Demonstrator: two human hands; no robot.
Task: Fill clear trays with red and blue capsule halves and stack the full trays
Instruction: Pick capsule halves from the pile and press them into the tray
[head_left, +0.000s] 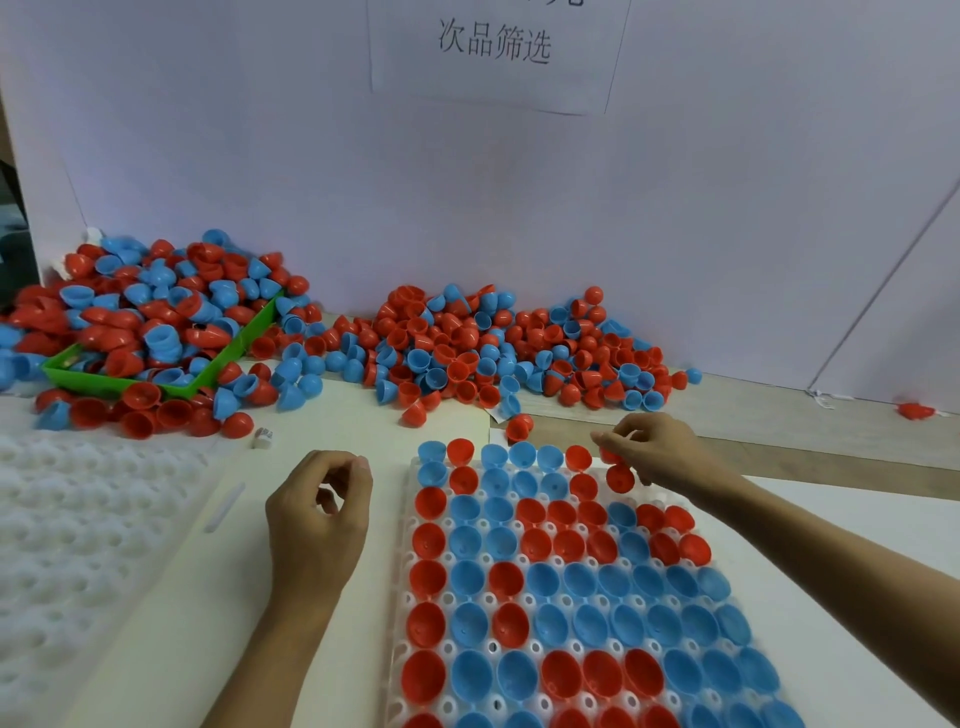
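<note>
Now the right hand (655, 448) is pinching a red capsule half (611, 457) at the far right corner of the clear tray (404, 582), just beside another red half (620, 478) seated in the tray. The left hand (318, 512) is hovering with fingers loosely curled, holding nothing, over bare worktop (322, 421) off the tray's left edge. Loose halves (498, 345) are lying heaped along the worktop's far edge, some spilling over a green bin (67, 371) at the far left, with empty trays (78, 525) lying nearer on the left.

paper sheet (493, 52) on wall, apparently "次品筛选"
</note>
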